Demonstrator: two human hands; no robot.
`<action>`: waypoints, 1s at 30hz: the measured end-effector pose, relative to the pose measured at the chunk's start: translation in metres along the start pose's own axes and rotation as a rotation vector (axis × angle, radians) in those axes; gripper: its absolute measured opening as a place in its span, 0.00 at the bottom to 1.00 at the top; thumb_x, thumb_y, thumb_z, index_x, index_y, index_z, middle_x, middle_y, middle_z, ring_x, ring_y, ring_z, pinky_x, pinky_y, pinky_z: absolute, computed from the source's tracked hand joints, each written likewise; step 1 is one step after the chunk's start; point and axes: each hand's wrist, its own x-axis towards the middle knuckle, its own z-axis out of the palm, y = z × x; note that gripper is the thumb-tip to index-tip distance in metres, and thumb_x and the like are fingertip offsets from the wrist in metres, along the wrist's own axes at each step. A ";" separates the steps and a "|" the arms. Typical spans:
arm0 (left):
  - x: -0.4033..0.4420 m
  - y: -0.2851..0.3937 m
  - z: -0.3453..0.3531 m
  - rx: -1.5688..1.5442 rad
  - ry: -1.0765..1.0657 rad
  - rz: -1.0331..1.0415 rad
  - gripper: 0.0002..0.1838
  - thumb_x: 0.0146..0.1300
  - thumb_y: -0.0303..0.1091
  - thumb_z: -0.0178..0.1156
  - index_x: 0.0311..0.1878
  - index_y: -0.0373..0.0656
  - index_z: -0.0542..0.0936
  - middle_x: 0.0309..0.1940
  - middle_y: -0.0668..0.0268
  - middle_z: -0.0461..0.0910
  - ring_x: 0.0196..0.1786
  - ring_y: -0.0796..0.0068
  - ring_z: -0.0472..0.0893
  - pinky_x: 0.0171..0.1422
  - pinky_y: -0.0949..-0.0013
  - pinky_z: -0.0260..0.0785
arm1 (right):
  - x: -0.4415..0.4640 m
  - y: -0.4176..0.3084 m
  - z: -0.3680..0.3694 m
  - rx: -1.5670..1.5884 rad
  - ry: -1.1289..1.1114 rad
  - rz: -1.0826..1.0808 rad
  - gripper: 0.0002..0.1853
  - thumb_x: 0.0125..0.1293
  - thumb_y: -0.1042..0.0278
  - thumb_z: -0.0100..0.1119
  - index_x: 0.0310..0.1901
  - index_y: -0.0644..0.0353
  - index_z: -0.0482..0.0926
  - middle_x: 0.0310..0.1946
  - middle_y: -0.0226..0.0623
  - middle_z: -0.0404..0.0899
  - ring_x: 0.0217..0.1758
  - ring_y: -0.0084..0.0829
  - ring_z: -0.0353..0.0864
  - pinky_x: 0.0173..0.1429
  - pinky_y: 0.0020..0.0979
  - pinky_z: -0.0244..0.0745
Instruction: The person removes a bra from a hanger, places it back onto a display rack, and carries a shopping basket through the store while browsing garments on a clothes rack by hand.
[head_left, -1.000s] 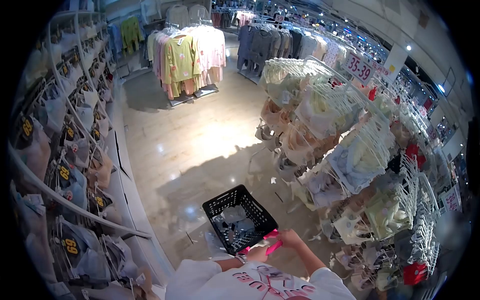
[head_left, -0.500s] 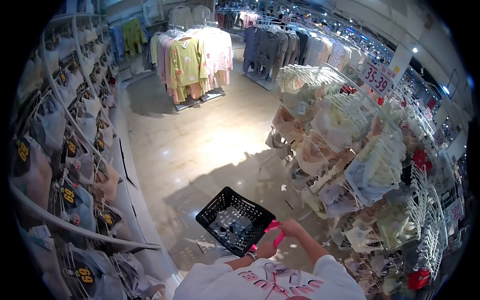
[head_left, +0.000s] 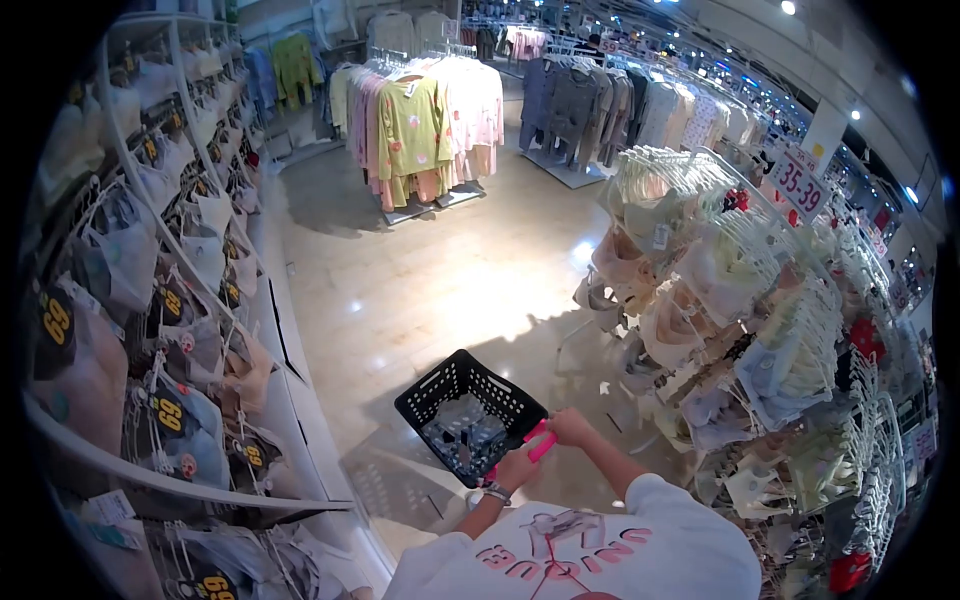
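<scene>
A black perforated shopping basket (head_left: 420,408) hangs in front of my body, tilted so that its inside shows. Its pink handle (head_left: 541,446) is gripped by both hands at the near right side. My left hand (head_left: 515,468), with a band on the wrist, is closed round the lower part of the handle. Higher up, my right hand (head_left: 571,428) is closed on the same handle, close to the basket's rim. Inside the basket lies a grey and dark patterned bundle (head_left: 465,425), too blurred to name.
Bras on hangers fill a wall rack (head_left: 170,320) along the left, with yellow "69" tags. A bra rack (head_left: 690,290) with a "35-39" sign (head_left: 798,183) stands close on the right. Ahead, across the pale floor (head_left: 420,270), are pyjama racks (head_left: 420,130).
The view has turned slightly left, so racks sit further right in it. The basket is held a little higher, and both hands keep hold of its handle.
</scene>
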 end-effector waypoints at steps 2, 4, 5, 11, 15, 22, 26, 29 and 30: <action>0.011 -0.018 -0.014 0.038 0.015 -0.066 0.15 0.53 0.42 0.60 0.42 0.47 0.81 0.30 0.50 0.81 0.37 0.48 0.81 0.41 0.51 0.74 | 0.024 -0.008 -0.008 0.024 0.009 0.020 0.05 0.50 0.63 0.60 0.28 0.51 0.80 0.31 0.35 0.79 0.39 0.39 0.81 0.43 0.40 0.75; 0.020 -0.023 -0.041 0.033 0.063 -0.099 0.14 0.51 0.43 0.63 0.36 0.45 0.82 0.30 0.51 0.81 0.38 0.50 0.81 0.42 0.54 0.74 | 0.047 -0.010 -0.004 0.065 0.021 0.042 0.06 0.50 0.62 0.61 0.30 0.49 0.80 0.32 0.35 0.79 0.40 0.40 0.81 0.42 0.41 0.75; 0.027 -0.032 -0.049 0.051 0.071 -0.081 0.14 0.50 0.43 0.62 0.36 0.45 0.82 0.30 0.52 0.82 0.37 0.50 0.82 0.41 0.54 0.74 | 0.056 -0.012 -0.004 0.053 0.029 0.054 0.05 0.50 0.62 0.60 0.30 0.49 0.80 0.32 0.34 0.79 0.40 0.39 0.80 0.42 0.41 0.75; 0.069 -0.071 -0.093 0.138 0.140 -0.006 0.14 0.47 0.44 0.64 0.36 0.48 0.83 0.28 0.55 0.82 0.35 0.53 0.82 0.40 0.55 0.75 | 0.113 -0.027 -0.033 0.075 0.052 0.104 0.05 0.50 0.61 0.60 0.28 0.48 0.81 0.31 0.33 0.79 0.40 0.39 0.80 0.42 0.42 0.75; 0.091 -0.073 -0.122 0.164 0.135 -0.015 0.15 0.46 0.46 0.66 0.35 0.48 0.83 0.28 0.56 0.82 0.34 0.54 0.82 0.38 0.55 0.75 | 0.150 -0.018 -0.025 0.074 0.072 0.092 0.05 0.49 0.61 0.60 0.28 0.48 0.81 0.30 0.33 0.79 0.40 0.39 0.80 0.43 0.42 0.75; 0.133 -0.077 -0.150 0.161 0.184 -0.031 0.15 0.45 0.45 0.67 0.34 0.47 0.83 0.26 0.57 0.82 0.32 0.56 0.82 0.37 0.58 0.75 | 0.207 0.005 -0.027 0.114 0.078 0.027 0.08 0.47 0.60 0.63 0.29 0.50 0.81 0.31 0.34 0.80 0.41 0.39 0.80 0.43 0.42 0.75; 0.169 -0.104 -0.159 0.186 0.172 -0.060 0.15 0.43 0.44 0.68 0.31 0.45 0.83 0.26 0.56 0.82 0.32 0.56 0.82 0.36 0.59 0.74 | 0.246 0.021 -0.049 0.104 0.083 -0.002 0.09 0.44 0.60 0.64 0.29 0.50 0.81 0.32 0.35 0.80 0.41 0.40 0.80 0.42 0.40 0.75; 0.188 -0.099 -0.178 0.215 0.163 -0.104 0.13 0.45 0.44 0.66 0.28 0.44 0.83 0.24 0.55 0.81 0.30 0.55 0.81 0.35 0.58 0.74 | 0.277 0.029 -0.046 0.138 0.107 -0.033 0.10 0.42 0.62 0.64 0.29 0.51 0.82 0.32 0.36 0.80 0.41 0.39 0.80 0.41 0.39 0.75; 0.197 -0.099 -0.184 0.207 0.153 -0.124 0.14 0.45 0.45 0.65 0.27 0.44 0.82 0.24 0.55 0.81 0.30 0.55 0.81 0.35 0.58 0.74 | 0.291 0.034 -0.044 0.153 0.118 -0.052 0.10 0.41 0.62 0.64 0.28 0.52 0.82 0.32 0.36 0.80 0.41 0.39 0.80 0.41 0.38 0.75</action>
